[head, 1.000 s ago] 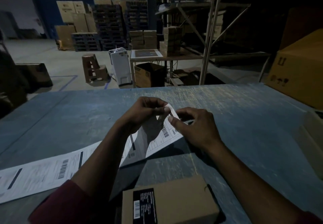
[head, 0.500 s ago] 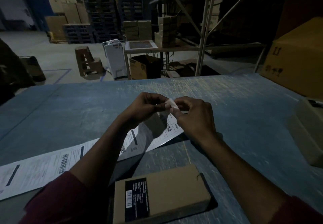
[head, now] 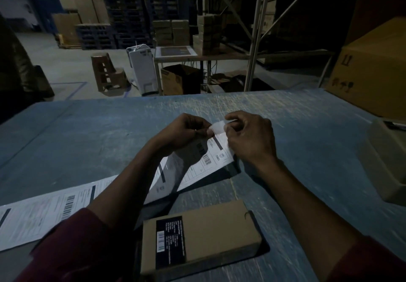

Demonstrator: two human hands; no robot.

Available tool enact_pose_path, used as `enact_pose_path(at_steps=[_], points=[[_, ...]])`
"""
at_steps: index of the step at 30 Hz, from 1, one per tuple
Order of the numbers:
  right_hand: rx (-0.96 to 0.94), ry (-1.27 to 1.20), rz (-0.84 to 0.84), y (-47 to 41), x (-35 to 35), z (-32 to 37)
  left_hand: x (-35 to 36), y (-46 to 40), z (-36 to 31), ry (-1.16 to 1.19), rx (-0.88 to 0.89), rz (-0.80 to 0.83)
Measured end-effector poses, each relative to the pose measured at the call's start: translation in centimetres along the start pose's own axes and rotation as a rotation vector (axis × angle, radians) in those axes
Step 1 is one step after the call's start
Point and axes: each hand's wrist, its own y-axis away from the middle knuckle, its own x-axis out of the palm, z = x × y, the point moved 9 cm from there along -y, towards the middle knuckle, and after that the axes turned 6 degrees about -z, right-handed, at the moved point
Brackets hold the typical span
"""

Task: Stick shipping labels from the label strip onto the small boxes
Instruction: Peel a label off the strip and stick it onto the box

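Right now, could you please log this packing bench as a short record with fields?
Left hand: pinches the strip's lifted end
Right hand: pinches the peeling corner
White paper label strip: trails left across the table
Small brown cardboard box: nearest the person, black printed sticker on top
Worn blue table: holds both

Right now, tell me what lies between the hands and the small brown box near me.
In the head view, the lifted end of the label strip and bare blue table lie between the hands and the small box.
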Motion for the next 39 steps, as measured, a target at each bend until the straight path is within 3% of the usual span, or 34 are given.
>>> enact_pose_path(at_steps=[5,9,12,19,26,31,39], points=[[0.236,-0.292,-0.076,-1.0,-0.3,-3.5,-0.5,-0.2,1.2,-0.004,-0.068,0.0],[0.488,-0.344,-0.181,-1.8,-0.8,-8.4,-1.1,-0.9,3.5,-0.313,-0.094,-0.076],[0.569,-0.318,-0.232,-2.1,-1.4,-10.5,-0.5,-1.4,5.1,-0.505,-0.095,-0.046],[0.604,-0.364,-0.403,-2.0,-3.6,-11.2,-1.9,-1.9,5.7,-0.717,-0.1,-0.216],[0.619,-0.403,-0.573,-2.0,-6.1,-12.5,-3.2,-3.5,5.3,-0.807,-0.075,-0.266],[0.608,-0.39,-0.666,-2.1,-7.6,-13.0,-3.6,-2.1,5.1,-0.792,-0.03,-0.423],[0.501,-0.359,-0.873,-1.4,-11.1,-11.7,-3.7,-1.2,5.9,-0.791,-0.049,-0.48]])
